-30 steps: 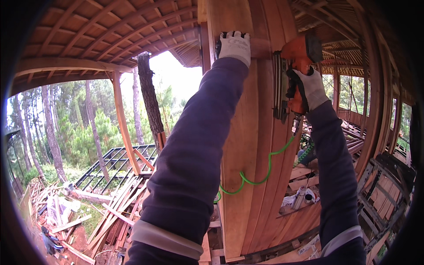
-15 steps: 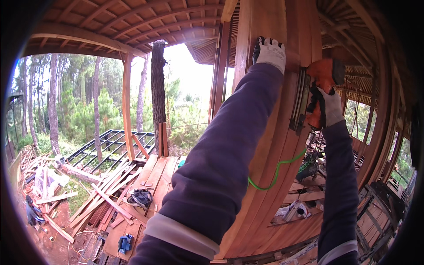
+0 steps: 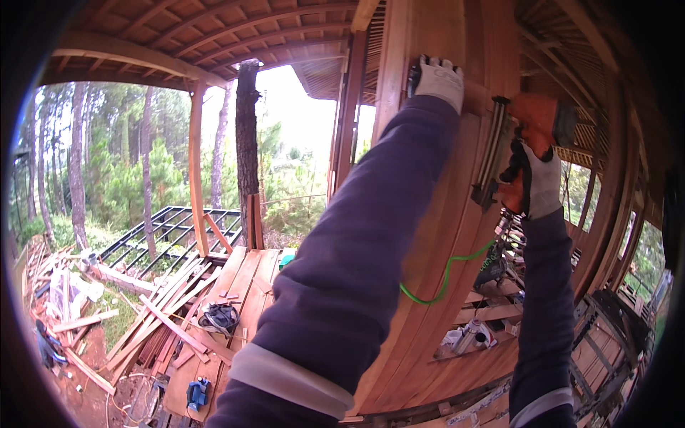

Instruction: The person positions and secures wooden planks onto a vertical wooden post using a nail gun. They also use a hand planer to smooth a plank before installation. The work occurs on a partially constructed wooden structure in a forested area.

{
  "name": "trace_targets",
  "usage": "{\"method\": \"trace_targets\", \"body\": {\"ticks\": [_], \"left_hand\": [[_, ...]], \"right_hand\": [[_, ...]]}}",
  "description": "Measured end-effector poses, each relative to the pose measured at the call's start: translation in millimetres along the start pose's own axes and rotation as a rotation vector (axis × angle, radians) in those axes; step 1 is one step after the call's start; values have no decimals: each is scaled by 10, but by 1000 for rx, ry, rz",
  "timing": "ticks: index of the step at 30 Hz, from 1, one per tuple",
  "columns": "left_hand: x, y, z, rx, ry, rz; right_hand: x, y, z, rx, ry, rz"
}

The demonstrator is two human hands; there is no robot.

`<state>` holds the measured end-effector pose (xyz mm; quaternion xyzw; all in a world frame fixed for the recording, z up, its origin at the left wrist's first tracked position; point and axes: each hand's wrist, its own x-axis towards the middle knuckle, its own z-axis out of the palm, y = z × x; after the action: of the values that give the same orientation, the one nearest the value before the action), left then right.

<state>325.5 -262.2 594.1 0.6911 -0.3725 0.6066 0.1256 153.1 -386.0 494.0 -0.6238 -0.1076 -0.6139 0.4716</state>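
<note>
My left hand point(image 3: 439, 80), in a white glove with dark palm, presses against a tall wooden plank point(image 3: 428, 235) of the wall in front of me. Its fingers point up and lie along the wood, and it holds nothing. To its right, my right hand point(image 3: 542, 178) grips the handle of an orange nail gun point(image 3: 531, 118), wearing a similar glove. The gun's dark magazine point(image 3: 492, 153) faces the planks, its nose up near my left hand; whether the nose touches the wood I cannot tell. A green air hose point(image 3: 449, 274) curves across the planks below the gun.
Left and below, wooden boards point(image 3: 239, 285) carry a dark bag-like item point(image 3: 217, 318) and a blue power tool point(image 3: 198, 394). Loose timber point(image 3: 160, 310) lies piled beside them. A black metal frame point(image 3: 168, 232) stands farther off. Wooden posts point(image 3: 610, 178) rise on the right.
The nail gun and my right hand have shifted slightly right, and the gun is more tilted. My left hand stays at about the same spot on the plank. The view has turned a little.
</note>
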Motion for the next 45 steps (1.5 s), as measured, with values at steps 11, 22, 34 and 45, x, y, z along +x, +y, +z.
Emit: {"method": "trace_targets", "body": {"ticks": [11,22,34,45], "left_hand": [[-83,63,-116,-3,69,12],[-94,-87,-11,30,96,31],[-153,-220,-210,65,-4,96],[-494,-525,-459,45,162,13]], "right_hand": [[70,-159,248,-280,-156,25],[110,-157,339,-333,-208,93],[220,-22,316,-685,-118,-79],[97,-143,392,-627,-113,-65]]}}
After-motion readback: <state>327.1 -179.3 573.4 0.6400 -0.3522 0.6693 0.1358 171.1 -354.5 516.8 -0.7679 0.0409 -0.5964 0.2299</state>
